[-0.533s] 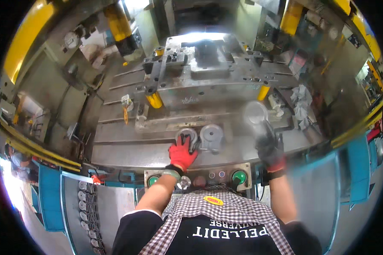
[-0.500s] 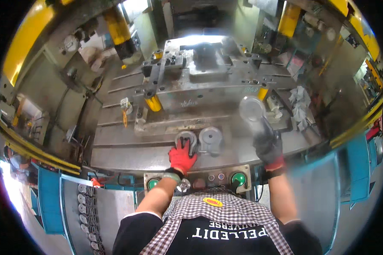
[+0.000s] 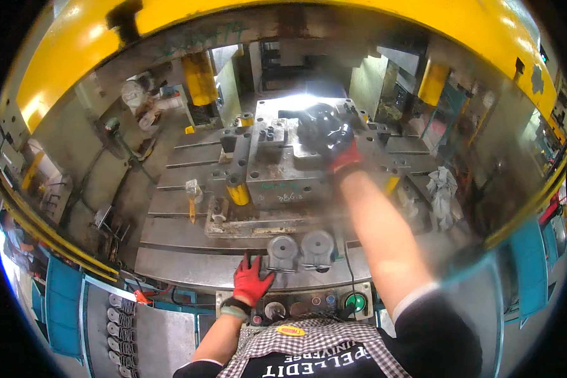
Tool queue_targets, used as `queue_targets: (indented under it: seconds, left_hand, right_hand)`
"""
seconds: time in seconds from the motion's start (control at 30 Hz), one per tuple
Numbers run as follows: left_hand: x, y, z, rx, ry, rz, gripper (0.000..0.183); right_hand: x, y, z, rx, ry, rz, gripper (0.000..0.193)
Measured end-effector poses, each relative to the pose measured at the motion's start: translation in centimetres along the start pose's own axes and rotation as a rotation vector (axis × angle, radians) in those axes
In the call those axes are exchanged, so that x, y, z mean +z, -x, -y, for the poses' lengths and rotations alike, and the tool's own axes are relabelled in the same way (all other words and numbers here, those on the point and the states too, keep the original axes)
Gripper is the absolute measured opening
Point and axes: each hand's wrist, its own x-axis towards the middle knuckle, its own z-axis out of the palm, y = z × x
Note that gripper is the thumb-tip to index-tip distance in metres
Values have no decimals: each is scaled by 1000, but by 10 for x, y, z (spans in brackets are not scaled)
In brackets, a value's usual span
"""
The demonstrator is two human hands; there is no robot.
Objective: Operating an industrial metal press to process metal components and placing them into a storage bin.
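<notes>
My left hand (image 3: 252,280), in a red glove, lies with spread fingers on the front of the press bed, its fingertips beside the nearer of two grey round metal parts. That left part (image 3: 282,251) and the right part (image 3: 317,247) lie side by side, each a disc with a centre hole and a short stem toward me. My right hand (image 3: 331,132), in a black and red glove, reaches far forward over the steel die block (image 3: 283,167). Motion smears its fingers, and whatever lies beneath it is hidden, including the round part seen earlier.
Yellow guide posts (image 3: 238,191) rise at the die's corners, and a yellow press beam (image 3: 170,12) arches above. A brush (image 3: 192,205) lies left, a crumpled grey cloth (image 3: 443,195) right. A control panel with a green button (image 3: 355,302) stands before me; several parts hang at lower left.
My right hand has swung forward and left from the right side onto the die; it carried a round part before. My left hand has slid left off the left part. The view has tilted up.
</notes>
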Motion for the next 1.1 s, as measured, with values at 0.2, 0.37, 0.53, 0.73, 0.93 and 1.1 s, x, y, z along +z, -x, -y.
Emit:
queue_targets:
  seconds: [0.2, 0.37, 0.53, 0.73, 0.93, 1.1]
  left_hand:
    - [-33, 34, 45, -182, 40, -30, 68]
    - [-36, 58, 67, -212, 55, -38, 65]
    - [-31, 59, 76, -213, 183, 47, 63]
    - [-26, 54, 67, -210, 165, 149, 60]
    - [-10, 56, 57, -112, 218, 130, 58]
    - [-10, 87, 88, -253, 293, 96, 57]
  right_hand:
    - [-15, -7, 19, 536, -1822, -238, 33]
    - [-74, 11, -8, 1026, -3352, 6, 47]
    - [-59, 101, -6, 852, -3604, 115, 67]
    - [-93, 68, -33, 1021, -3370, 43, 72]
    - [-56, 18, -15, 1073, -3401, 131, 81]
    - [-76, 44, -3, 1025, -3365, 301, 74]
